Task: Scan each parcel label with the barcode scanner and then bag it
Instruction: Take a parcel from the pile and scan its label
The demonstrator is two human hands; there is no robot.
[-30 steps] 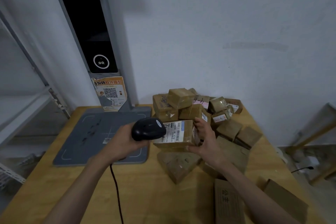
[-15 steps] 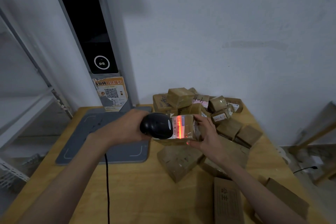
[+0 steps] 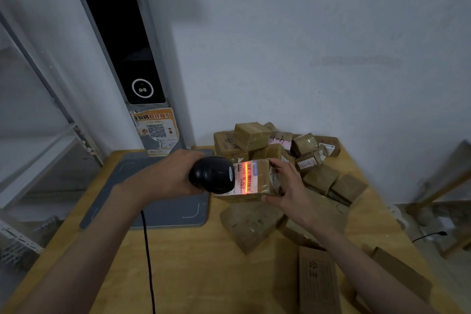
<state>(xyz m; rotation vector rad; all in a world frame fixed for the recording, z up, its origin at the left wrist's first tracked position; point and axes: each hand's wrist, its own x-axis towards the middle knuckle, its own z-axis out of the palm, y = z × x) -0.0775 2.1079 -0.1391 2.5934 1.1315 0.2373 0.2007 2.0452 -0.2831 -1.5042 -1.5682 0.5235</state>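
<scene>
My left hand [image 3: 168, 176] grips a black corded barcode scanner [image 3: 212, 174], its head pointing right at a brown taped parcel [image 3: 263, 181]. My right hand [image 3: 289, 190] holds that parcel by its right side, lifted above the table, label facing the scanner. A red scan line glows across the white label's barcode [image 3: 248, 178]. Behind and to the right lies a heap of several more brown parcels [image 3: 280, 145].
A grey scanning mat [image 3: 163, 211] lies on the wooden table [image 3: 204, 275] at the left, below an upright kiosk [image 3: 122, 41] with a QR sticker. More boxes [image 3: 318, 283] sit at the front right. Metal shelving [image 3: 30, 160] stands left.
The scanner rose and swung right to the parcel's label, and the red scan line came on. Over the last half second both hands stay nearly still.
</scene>
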